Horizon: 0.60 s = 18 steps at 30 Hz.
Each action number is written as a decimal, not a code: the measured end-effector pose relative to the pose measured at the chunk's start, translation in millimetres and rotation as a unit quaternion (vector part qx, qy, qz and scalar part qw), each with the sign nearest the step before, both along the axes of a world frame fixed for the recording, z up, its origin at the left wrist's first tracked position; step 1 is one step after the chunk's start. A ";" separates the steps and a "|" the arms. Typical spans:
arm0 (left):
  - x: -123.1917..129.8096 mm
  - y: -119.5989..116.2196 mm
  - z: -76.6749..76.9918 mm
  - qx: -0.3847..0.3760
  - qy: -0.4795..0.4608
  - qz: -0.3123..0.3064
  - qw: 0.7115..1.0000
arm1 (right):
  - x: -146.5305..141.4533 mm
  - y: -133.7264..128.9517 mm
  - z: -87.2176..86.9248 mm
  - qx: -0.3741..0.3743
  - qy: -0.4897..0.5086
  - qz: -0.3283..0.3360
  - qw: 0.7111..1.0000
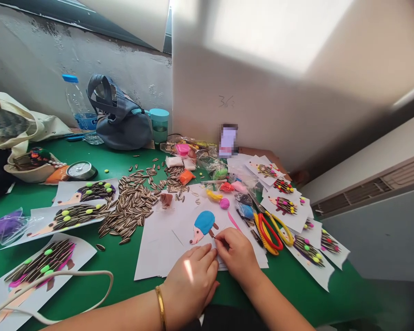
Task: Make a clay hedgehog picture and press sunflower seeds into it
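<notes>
A hedgehog figure with a blue clay back (204,222) and pale pink clay face lies on white paper (152,257). Two small brown legs stick out on its right side. My left hand (191,276), with a gold bangle at the wrist, rests flat on the paper just below the figure, fingers stretched out. Thumb and index finger of my right hand (237,253) are pinched together at the lower brown leg (211,234); what is between them is too small to make out. Yellow clay (214,196) and a magenta clay ball (224,203) lie above the figure.
Sunflower seeds (134,207) are heaped left of the paper. Red- and yellow-handled scissors (269,232) lie to the right. Seed-covered hedgehog cards (310,250) line both sides. A white cable (89,273) crosses the near left. Bottle (86,122), bag (124,122) and phone (228,140) stand behind.
</notes>
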State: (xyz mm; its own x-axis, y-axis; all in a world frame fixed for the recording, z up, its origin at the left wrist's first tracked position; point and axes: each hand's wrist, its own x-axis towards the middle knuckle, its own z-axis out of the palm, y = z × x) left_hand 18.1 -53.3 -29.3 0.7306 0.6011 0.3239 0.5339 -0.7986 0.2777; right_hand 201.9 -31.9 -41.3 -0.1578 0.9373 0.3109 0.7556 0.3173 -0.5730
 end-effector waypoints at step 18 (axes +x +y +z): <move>1.3 0.1 2.6 -0.024 0.010 0.004 1.000 | -3.4 4.6 -1.3 0.015 -0.045 -0.006 0.999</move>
